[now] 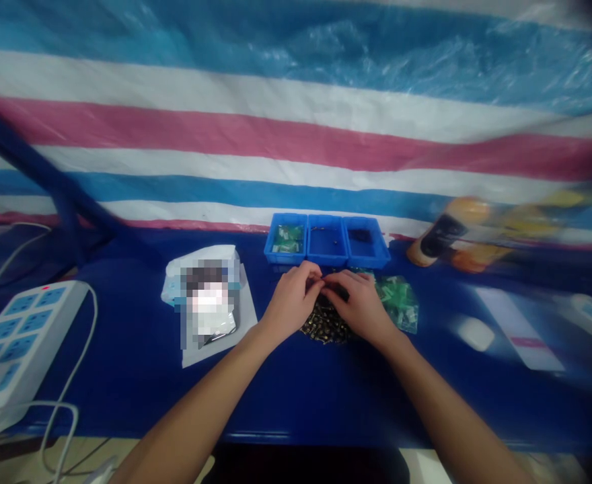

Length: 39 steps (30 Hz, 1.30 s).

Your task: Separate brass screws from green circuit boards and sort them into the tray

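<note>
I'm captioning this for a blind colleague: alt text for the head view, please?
A person's left hand and right hand, close together, are over a pile of small shiny pieces on a blue table. Three blue trays stand just beyond.

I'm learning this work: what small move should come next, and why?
Perhaps lower the left hand and right hand slightly: their fingers meet close to the pile of small metal parts, so anything dropped should land nearby. Anything held is hidden.

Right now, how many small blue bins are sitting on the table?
3, side by side in a row: the left bin with green packets, the middle bin, and the right bin with something dark inside. I see no others.
</note>
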Motion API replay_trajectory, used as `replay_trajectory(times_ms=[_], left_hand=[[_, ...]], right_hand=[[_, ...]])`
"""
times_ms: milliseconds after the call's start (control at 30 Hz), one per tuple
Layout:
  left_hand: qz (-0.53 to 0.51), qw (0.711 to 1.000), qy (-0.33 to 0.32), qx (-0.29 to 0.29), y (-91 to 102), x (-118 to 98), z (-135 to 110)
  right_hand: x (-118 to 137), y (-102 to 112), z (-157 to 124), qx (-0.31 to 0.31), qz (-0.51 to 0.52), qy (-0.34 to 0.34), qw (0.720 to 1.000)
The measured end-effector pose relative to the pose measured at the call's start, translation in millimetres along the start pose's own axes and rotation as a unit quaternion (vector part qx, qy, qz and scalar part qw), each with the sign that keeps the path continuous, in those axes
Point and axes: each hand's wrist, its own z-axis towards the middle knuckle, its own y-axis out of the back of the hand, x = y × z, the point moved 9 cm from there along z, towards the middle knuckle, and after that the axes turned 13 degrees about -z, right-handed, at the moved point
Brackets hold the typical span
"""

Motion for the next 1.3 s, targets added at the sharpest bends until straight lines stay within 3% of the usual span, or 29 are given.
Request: replay_trajectory(times_ms=[233, 500, 633, 833, 1300], left_hand=[[-0.047, 0.999, -0.004, -0.017, 4.4, -5, -1], [-0.023, 0.999, -0.026, -0.003, 2.0, -8, 0], [-0.017, 0.999, -0.04, -0.01, 6.3, -14, -1], [-0.025, 0.999, -0.037, 0.005, 2.7, -19, -2], [-0.082, 0.996, -0.016, -0.031, 6.2, -19, -2]], right_hand=[[1, 8, 1, -0.026, 0.025, 0.005, 0.999], [-16, 6, 1, -0.01, 0.171, -0.099, 0.98], [-23, 4, 0, -0.003, 0.197, -0.133, 0.971], [-21, 11, 0, -0.007, 0.202, -0.137, 0.97], [-19, 5, 0, 0.024, 0.226, -0.134, 0.965]])
